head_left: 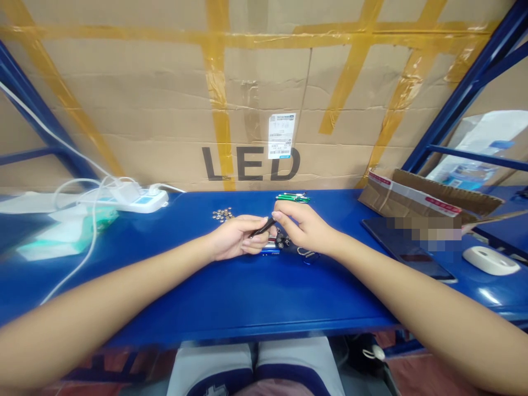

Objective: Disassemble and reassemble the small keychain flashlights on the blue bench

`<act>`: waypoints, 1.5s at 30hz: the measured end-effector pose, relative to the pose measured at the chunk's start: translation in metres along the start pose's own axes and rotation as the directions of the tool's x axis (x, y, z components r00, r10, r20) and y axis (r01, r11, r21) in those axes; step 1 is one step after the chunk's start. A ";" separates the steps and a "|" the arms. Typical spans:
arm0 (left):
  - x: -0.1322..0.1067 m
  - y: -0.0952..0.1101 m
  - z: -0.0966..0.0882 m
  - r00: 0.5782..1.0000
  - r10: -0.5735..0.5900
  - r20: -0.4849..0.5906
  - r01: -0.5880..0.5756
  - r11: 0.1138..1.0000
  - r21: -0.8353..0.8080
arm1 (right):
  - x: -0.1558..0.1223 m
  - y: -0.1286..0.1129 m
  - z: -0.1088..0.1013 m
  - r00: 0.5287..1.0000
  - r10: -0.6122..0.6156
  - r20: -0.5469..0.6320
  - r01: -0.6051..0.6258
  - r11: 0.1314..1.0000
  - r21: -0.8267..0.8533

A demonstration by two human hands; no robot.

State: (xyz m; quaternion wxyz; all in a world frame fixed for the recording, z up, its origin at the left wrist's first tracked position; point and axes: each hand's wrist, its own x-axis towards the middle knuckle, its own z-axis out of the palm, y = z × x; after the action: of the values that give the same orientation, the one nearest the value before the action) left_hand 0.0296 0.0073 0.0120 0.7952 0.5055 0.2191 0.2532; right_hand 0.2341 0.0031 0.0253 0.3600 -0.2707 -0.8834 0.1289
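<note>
Head view: my left hand (241, 237) and right hand (303, 224) pinch one slim black rod (269, 223) above the glossy blue worktop (247, 302), work seemingly unfinished; from it, small round silver pieces (223, 215) at ten o'clock and shiny green rods (291, 198) at one lie untouched.

The left hand (237, 237) holds a slim black rod (263, 226) between thumb and fingers, and the right hand (305, 225) pinches its upper end. The rod is tilted, with its higher end to the right. Beneath the hands, on the blue table (206, 300), lie some black pieces (282, 240) and a blue object (270, 251), both partly hidden. Small round pieces (222, 213) form a group just beyond the left hand; green items (292, 197) lie beyond the right one. A power strip (150, 202) is at left; a dark tablet (396, 245), a white mouse (490, 259) and an open box (412, 192) are at right. Behind stands a large taped carton (165, 121), printed "LED".
</note>
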 end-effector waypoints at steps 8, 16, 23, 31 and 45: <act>0.001 -0.003 0.004 0.999 0.041 -0.007 -0.041 0.999 0.015 | 0.001 -0.001 0.001 0.999 -0.012 -0.034 0.011 1.000 -0.021; 0.002 -0.004 0.010 0.972 0.201 -0.121 -0.180 0.969 0.168 | 0.000 0.001 0.004 0.999 -0.007 -0.046 0.003 0.998 -0.070; 0.005 -0.009 0.011 0.984 0.173 -0.049 -0.162 0.972 0.172 | 0.000 0.003 0.004 0.999 -0.037 -0.034 0.035 0.998 -0.058; 0.001 -0.006 0.014 0.995 0.093 -0.035 -0.088 0.987 0.134 | -0.001 0.003 0.002 0.995 -0.098 0.002 0.097 0.993 -0.061; 0.001 0.005 0.009 0.979 0.091 -0.182 -0.041 0.964 0.262 | 0.004 0.008 0.001 0.982 0.094 -0.163 -0.096 0.995 -0.001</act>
State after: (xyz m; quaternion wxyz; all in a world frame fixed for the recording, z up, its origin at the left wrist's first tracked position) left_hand 0.0351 0.0039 0.0198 0.6893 0.5844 0.3088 0.2966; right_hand 0.2340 0.0116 0.0232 0.4233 -0.3237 -0.8377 0.1194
